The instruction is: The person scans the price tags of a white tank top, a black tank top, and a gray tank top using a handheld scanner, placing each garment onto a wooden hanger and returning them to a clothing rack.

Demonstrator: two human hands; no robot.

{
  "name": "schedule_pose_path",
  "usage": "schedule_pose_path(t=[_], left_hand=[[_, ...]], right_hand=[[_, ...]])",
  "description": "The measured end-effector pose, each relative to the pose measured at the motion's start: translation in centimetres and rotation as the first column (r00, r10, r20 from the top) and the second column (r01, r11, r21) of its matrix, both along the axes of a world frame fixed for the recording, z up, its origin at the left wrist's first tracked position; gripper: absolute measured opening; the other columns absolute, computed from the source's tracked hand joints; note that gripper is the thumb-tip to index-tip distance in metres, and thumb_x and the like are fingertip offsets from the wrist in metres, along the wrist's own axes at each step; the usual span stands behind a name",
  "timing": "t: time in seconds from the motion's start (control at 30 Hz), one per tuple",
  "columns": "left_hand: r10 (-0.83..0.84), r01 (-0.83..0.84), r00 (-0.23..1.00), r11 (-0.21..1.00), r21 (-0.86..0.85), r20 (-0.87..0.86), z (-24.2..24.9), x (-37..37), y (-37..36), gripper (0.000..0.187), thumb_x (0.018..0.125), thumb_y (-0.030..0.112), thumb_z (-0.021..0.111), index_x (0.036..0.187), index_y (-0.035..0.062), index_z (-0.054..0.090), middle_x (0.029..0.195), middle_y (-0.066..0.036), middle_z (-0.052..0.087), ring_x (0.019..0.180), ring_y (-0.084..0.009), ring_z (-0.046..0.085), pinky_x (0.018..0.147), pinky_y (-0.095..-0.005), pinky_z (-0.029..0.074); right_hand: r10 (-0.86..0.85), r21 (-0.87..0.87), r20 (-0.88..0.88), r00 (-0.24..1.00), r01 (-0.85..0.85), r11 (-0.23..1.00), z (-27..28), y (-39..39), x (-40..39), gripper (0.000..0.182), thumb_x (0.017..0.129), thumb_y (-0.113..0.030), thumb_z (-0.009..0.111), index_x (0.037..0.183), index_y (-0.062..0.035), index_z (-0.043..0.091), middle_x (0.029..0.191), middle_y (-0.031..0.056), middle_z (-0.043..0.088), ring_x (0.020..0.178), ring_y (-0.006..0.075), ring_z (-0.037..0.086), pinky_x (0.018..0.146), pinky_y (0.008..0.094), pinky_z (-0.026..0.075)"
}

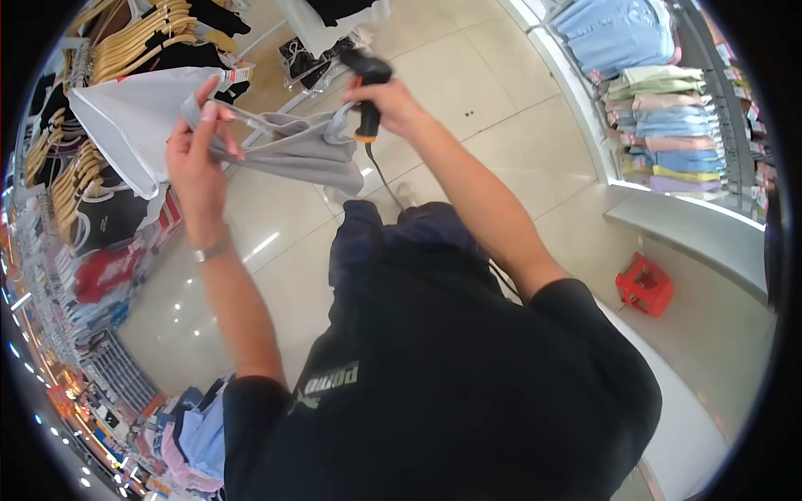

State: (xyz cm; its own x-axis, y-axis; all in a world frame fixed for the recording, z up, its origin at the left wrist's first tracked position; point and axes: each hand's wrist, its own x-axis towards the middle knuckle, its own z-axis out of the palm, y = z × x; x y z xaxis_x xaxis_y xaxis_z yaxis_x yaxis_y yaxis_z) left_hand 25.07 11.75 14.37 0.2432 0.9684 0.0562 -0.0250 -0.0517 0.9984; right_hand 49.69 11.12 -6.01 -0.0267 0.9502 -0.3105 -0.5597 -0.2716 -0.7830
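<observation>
A light grey garment (pixel 305 154) is stretched between my two hands. My left hand (pixel 200 138), with a metal watch (pixel 212 250) at its wrist, pinches one end of it beside a white plastic bag (pixel 125 113). In my right hand (pixel 388 104) is a black handheld scanner (pixel 368 96) with an orange rim, its cable hanging down towards my legs. The other end of the garment hangs by that hand; whether the fingers also grip it is hard to tell.
Wooden hangers (pixel 138 54) with dark clothes line the left side. Folded clothes (pixel 677 134) fill a shelf at the right, above a red plastic stool (pixel 645 285). More folded clothes (pixel 200 438) lie at the lower left. Packaged items (pixel 313 63) are at the top.
</observation>
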Motion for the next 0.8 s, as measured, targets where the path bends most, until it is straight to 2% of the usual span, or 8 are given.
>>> schedule_pose_path(t=[0.03,0.17,0.3,0.43,0.57,0.6,0.7,0.8], left_hand=[[0.001,-0.001,1.000,1.000,0.007,-0.010,0.0,-0.8,1.0,0.041,0.101,0.015,0.056,0.137,-0.0055,0.053,0.089,-0.004,0.062,0.063,-0.0086,0.053,0.058,-0.0260,0.048],[0.031,-0.033,0.994,0.999,-0.021,-0.102,-1.1,-4.4,3.2,0.039,0.102,0.019,0.055,0.133,-0.0045,0.056,0.095,-0.004,0.068,0.074,-0.0089,0.061,0.070,-0.0236,0.048],[0.017,0.007,0.990,0.986,-0.165,0.141,-2.8,-6.6,4.5,0.039,0.103,0.019,0.052,0.135,-0.0038,0.054,0.101,-0.005,0.071,0.078,-0.0125,0.065,0.081,-0.0268,0.050],[-0.126,0.194,0.934,0.964,-0.180,0.333,-5.2,-9.4,5.2,0.047,0.104,0.018,0.049,0.144,-0.0068,0.044,0.099,-0.006,0.070,0.086,-0.0157,0.067,0.090,-0.0315,0.053],[0.031,-0.003,0.986,0.986,-0.169,0.163,-6.0,-9.3,6.2,0.047,0.105,0.019,0.048,0.145,-0.0049,0.044,0.114,-0.007,0.067,0.095,-0.0131,0.064,0.090,-0.0315,0.052],[0.044,-0.020,0.990,0.984,-0.177,0.136,-6.5,-9.5,6.9,0.049,0.105,0.022,0.048,0.146,-0.0045,0.043,0.124,-0.008,0.064,0.110,-0.0170,0.061,0.099,-0.0341,0.048],[0.065,-0.060,0.995,0.996,-0.067,0.075,-4.4,-7.3,6.4,0.036,0.101,0.023,0.059,0.130,0.0015,0.060,0.092,0.002,0.064,0.070,-0.0043,0.054,0.062,-0.0191,0.044],[0.075,-0.074,0.997,0.991,-0.115,0.004,-3.2,-6.5,6.8,0.034,0.100,0.018,0.058,0.131,0.0023,0.060,0.090,0.003,0.064,0.065,-0.0044,0.052,0.055,-0.0193,0.043]], right_hand=[[-0.029,-0.004,-0.133,0.991,0.029,1.000,2.1,0.9,2.4,0.018,0.081,-0.005,0.073,0.098,-0.0066,0.069,0.090,0.0034,0.069,0.083,0.0164,0.066,0.079,0.0324,0.051],[0.172,0.316,-0.060,0.983,-0.145,0.938,7.7,3.6,9.8,0.020,0.085,-0.008,0.072,0.103,-0.0041,0.066,0.096,0.0086,0.070,0.089,0.0201,0.069,0.080,0.0363,0.054],[0.016,0.383,-0.258,0.966,0.087,0.919,13.6,3.1,10.3,0.021,0.085,0.002,0.067,0.103,-0.0079,0.062,0.109,0.0083,0.065,0.100,0.0220,0.067,0.089,0.0385,0.055],[0.159,0.433,-0.217,0.963,-0.051,0.900,16.0,2.7,10.7,0.022,0.087,0.001,0.064,0.109,-0.0060,0.063,0.127,0.0171,0.061,0.114,0.0310,0.063,0.092,0.0421,0.056],[0.215,0.448,-0.164,0.963,-0.121,0.886,16.8,2.7,11.1,0.023,0.086,0.000,0.063,0.109,-0.0059,0.064,0.143,0.0202,0.051,0.125,0.0407,0.056,0.090,0.0414,0.056],[0.195,0.445,-0.124,0.973,-0.121,0.887,17.1,2.8,11.1,0.024,0.086,0.000,0.063,0.109,-0.0060,0.064,0.144,0.0201,0.050,0.125,0.0407,0.056,0.089,0.0416,0.056],[0.174,0.397,-0.050,0.984,-0.140,0.907,17.4,3.1,11.4,0.024,0.085,-0.001,0.063,0.109,-0.0057,0.063,0.145,0.0214,0.050,0.125,0.0412,0.056,0.084,0.0404,0.058],[0.161,0.380,0.018,0.987,-0.155,0.912,17.1,3.6,12.0,0.023,0.085,0.000,0.064,0.108,-0.0052,0.062,0.141,0.0237,0.052,0.120,0.0397,0.059,0.080,0.0392,0.059]])
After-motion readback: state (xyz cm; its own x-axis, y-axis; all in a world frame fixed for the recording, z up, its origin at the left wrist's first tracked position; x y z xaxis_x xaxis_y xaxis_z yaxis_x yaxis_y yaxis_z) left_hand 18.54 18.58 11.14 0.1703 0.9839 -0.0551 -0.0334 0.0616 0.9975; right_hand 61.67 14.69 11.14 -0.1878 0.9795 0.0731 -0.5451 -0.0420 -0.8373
